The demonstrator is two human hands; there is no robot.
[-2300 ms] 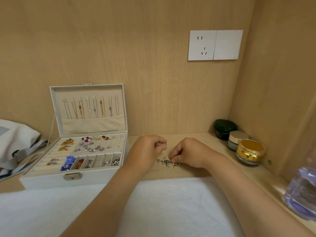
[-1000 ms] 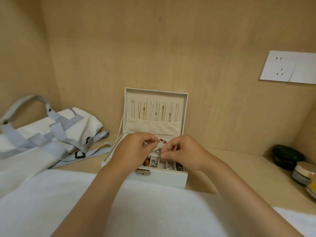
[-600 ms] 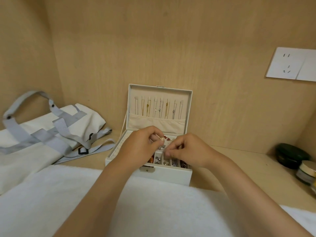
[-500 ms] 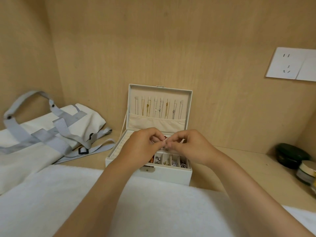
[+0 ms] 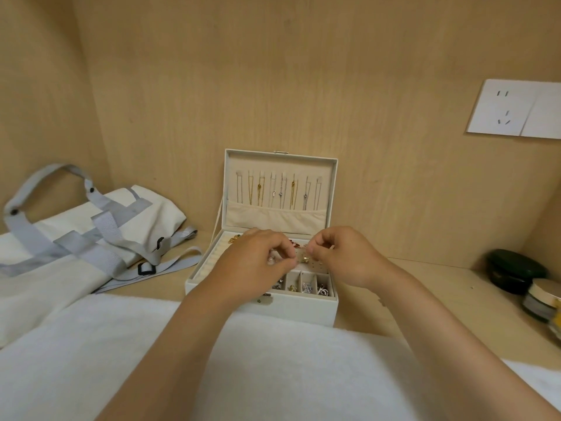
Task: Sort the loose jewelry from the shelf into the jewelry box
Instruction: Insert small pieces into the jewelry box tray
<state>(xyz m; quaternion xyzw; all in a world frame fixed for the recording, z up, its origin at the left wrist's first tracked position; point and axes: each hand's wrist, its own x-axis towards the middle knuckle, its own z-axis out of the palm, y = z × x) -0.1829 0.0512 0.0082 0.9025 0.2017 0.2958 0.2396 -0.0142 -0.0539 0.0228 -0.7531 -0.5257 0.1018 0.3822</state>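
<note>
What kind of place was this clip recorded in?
Likely a home storage niche: a light wood shelf closed in by matching wood panels, with a wall socket on the back panel and a jewelry box, canvas bag and cosmetic jars standing on it.

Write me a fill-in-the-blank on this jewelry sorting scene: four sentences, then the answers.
1. The jewelry box stands ____, not closed.
2. The canvas bag lies to the box's ____.
3. Between the fingertips of the left hand and the right hand shows a small ____-coloured piece.
4. The necklaces hang in a row inside the box's ____.

Answers: open; left; gold; lid.
</note>
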